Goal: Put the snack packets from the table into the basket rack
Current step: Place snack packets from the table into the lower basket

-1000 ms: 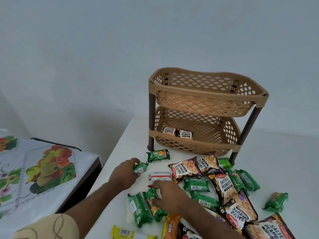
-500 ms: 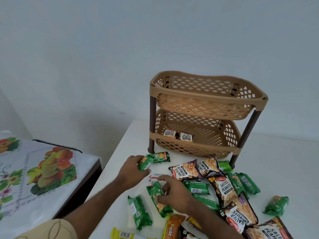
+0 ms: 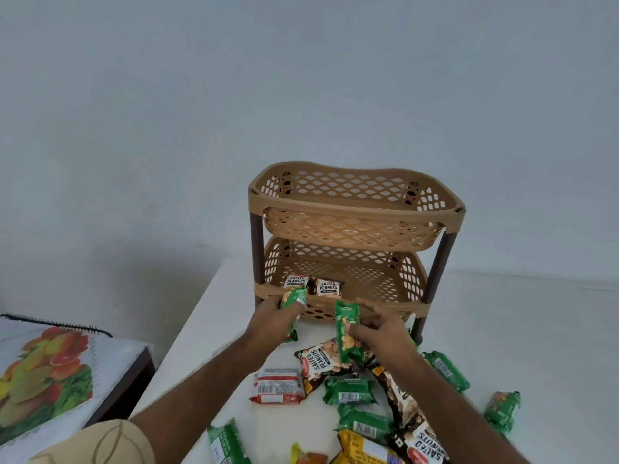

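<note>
A tan two-tier basket rack (image 3: 355, 209) stands at the back of the white table (image 3: 536, 329). Two salted peanuts packets (image 3: 327, 287) lie in its lower basket. My left hand (image 3: 268, 321) grips small green packets (image 3: 293, 298) right at the lower basket's front rim. My right hand (image 3: 382, 329) holds a long green packet (image 3: 346, 326) upright just before that rim. Several more packets lie loose on the table: a red-and-white one (image 3: 276, 386), green ones (image 3: 350, 391), and salted peanuts bags (image 3: 318, 360).
A lower side table with a fruit-print cloth (image 3: 47, 376) stands to the left, a dark spiral binding at its back edge. A plain wall rises behind the rack. A lone green packet (image 3: 502, 410) lies at the right.
Both hands have lifted off the pile and moved forward to the lower basket, each carrying green packets. The view has shifted closer to the rack.
</note>
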Motion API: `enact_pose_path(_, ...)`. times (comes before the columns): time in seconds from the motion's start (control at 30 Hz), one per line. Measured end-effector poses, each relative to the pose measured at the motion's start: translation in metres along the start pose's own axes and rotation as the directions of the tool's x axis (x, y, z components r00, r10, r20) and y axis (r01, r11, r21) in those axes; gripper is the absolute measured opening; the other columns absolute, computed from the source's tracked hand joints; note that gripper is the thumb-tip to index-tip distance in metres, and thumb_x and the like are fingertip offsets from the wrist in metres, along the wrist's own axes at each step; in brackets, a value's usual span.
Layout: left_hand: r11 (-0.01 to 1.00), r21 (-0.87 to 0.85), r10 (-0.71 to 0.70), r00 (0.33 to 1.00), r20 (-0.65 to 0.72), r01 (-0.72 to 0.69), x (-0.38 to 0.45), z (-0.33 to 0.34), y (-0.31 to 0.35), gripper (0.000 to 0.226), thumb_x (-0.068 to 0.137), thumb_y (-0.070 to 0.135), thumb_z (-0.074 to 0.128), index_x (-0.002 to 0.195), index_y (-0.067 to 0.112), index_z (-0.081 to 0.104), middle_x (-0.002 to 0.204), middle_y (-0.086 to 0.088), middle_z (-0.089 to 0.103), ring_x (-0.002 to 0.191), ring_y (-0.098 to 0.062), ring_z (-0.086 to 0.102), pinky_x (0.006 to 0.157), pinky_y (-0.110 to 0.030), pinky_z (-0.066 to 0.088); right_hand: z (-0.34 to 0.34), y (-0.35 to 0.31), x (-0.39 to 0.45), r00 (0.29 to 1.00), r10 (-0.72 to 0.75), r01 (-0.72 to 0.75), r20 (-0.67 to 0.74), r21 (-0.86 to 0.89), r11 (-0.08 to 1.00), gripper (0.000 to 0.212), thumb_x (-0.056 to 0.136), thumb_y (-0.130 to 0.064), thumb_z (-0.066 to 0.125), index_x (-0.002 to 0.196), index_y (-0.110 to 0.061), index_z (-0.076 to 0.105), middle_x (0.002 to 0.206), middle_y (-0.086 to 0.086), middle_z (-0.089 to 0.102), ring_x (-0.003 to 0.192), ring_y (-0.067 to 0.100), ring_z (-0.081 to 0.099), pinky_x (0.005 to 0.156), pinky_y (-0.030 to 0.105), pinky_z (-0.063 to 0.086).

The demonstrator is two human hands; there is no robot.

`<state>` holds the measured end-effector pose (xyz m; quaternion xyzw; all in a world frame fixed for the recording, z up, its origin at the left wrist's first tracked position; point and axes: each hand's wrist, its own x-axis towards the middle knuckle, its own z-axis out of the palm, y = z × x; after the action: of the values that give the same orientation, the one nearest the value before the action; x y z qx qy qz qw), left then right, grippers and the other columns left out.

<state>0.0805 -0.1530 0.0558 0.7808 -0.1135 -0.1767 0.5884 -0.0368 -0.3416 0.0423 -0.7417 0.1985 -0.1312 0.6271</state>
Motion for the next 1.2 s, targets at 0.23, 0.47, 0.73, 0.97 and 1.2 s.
enact_pose_path(0.23,1.0,0.01,-0.008,0.995,0.103,0.007,0.025,0.041,0.038,0.013,0.088,0.03,0.055,0.089,0.018,0.059,0.091,-0.004,0.059,0.083,-0.018,0.056,0.069,-0.034,0.042,-0.039,-0.018,0.025,0.986,0.038,-0.023,-0.161,0.092,0.995,0.051,0.079,0.002,0.077,0.125,-0.013,0.062,0.083,0.009,0.074,0.066,0.019,0.074,0.054,0.03,0.058)
enact_pose_path(0.47,0.996,0.076,0.029,0.982,0.185,-0.044,0.062,0.073,0.051,0.01,0.085,0.028,0.071,0.093,0.022,0.07,0.092,-0.005,0.073,0.082,-0.022,0.069,0.064,-0.029,0.051,-0.057,-0.024,0.058,0.974,0.046,-0.044,-0.224,0.013,0.999,0.056,0.079,-0.01,0.079,0.131,-0.016,0.059,0.099,0.008,0.073,0.077,0.022,0.072,0.063,0.034,0.058)
enact_pose_path(0.73,0.998,0.057,-0.031,0.988,0.149,0.022,0.123,0.094,0.058,0.034,0.067,0.03,0.09,0.084,0.032,0.061,0.082,0.017,0.063,0.074,-0.002,0.06,0.062,-0.019,0.048,-0.059,-0.019,0.106,0.972,0.072,-0.076,-0.222,-0.007,0.997,0.049,0.08,-0.012,0.077,0.126,-0.017,0.062,0.107,0.006,0.07,0.082,0.021,0.07,0.065,0.032,0.058)
enact_pose_path(0.97,0.889,0.432,0.053,0.972,0.231,-0.151,0.158,0.124,0.047,0.053,0.069,0.031,0.088,0.111,0.015,0.059,0.101,-0.002,0.065,0.087,-0.017,0.064,0.062,-0.025,0.052,-0.062,-0.009,0.148,0.971,0.121,-0.191,-0.207,-0.368,0.91,0.054,0.079,-0.001,0.07,0.129,-0.019,0.058,0.106,0.0,0.066,0.075,0.015,0.068,0.054,0.026,0.056)
enact_pose_path(1.2,0.762,0.583,0.115,0.944,0.308,-0.283,0.18,0.142,0.029,0.049,0.073,0.008,0.084,0.119,0.015,0.068,0.114,-0.005,0.069,0.096,-0.018,0.067,0.079,-0.034,0.06,-0.052,0.007,0.178,0.967,0.231,-0.238,-0.111,-0.727,0.644,0.037,0.088,0.005,0.057,0.122,-0.009,0.063,0.115,0.009,0.066,0.102,0.023,0.065,0.089,0.034,0.056)
